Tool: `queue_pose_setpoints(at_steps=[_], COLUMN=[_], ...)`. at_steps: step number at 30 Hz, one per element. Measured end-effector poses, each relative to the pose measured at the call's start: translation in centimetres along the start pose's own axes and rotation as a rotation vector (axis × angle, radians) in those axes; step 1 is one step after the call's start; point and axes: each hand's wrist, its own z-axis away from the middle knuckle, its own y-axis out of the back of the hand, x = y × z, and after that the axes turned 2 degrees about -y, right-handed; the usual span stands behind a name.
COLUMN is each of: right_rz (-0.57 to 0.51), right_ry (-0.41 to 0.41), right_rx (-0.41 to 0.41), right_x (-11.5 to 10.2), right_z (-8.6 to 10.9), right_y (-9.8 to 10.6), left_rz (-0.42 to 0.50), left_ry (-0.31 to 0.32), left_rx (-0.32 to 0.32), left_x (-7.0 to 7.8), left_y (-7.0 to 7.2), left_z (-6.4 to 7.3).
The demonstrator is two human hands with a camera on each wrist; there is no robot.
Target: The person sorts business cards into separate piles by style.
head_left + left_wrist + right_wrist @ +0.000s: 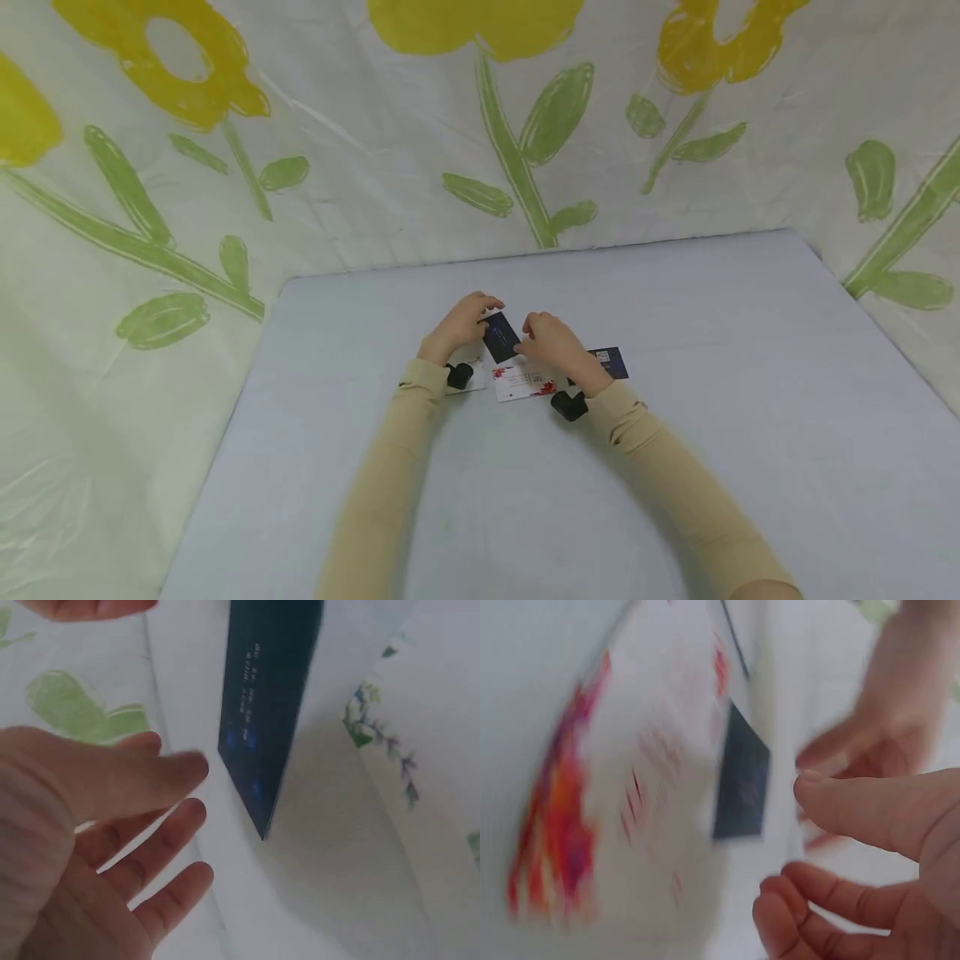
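Observation:
A dark navy card with small pale print lies between the two hands in the head view. My left hand is at its left side, thumb and fingers spread apart. In the left wrist view the left thumb comes right up to the card's edge, with nothing gripped. My right hand is on the other side, its thumb near the card's right corner. The right wrist view shows the right fingers loosely bent and parted from the thumb. Just in front of the navy card is a white card with red flowers.
Partly under the right wrist lies another dark card with a square white code. A white card with a flower sprig is beside the left wrist. The pale table ends at a flower-painted curtain behind. Black wrist cameras sit on both sleeves.

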Motion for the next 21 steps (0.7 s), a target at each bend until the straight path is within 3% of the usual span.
queue_pose_setpoints(at_steps=[5,8,11,15,21], right_rz=[0.173,0.229,0.264,0.253,0.079], right_ry=[-0.052,-0.091,-0.132,-0.191,-0.249], right_rx=[-0.016,-0.001,0.016,0.012,-0.032], right_x=[-1.5,-2.1,-2.5,-2.6,-1.4], right_z=[-1.0,-1.4,-1.7,-2.1,-2.3], right_y=[-2.3,-3.2,-3.7,-3.6,-2.6], left_rz=[-0.044,-0.064,-0.073,-0.055,0.013], left_ry=[-0.026,-0.025,-0.036,-0.078,-0.056], left_rx=[-0.116,-0.183,-0.210,-0.193,-0.191], left_x=[-0.3,-0.5,-0.9,-1.3,-1.3], left_y=[-0.3,-0.3,-0.4,-0.4,-0.2], left_z=[-0.7,-0.9,-1.0,-1.0,-1.0])
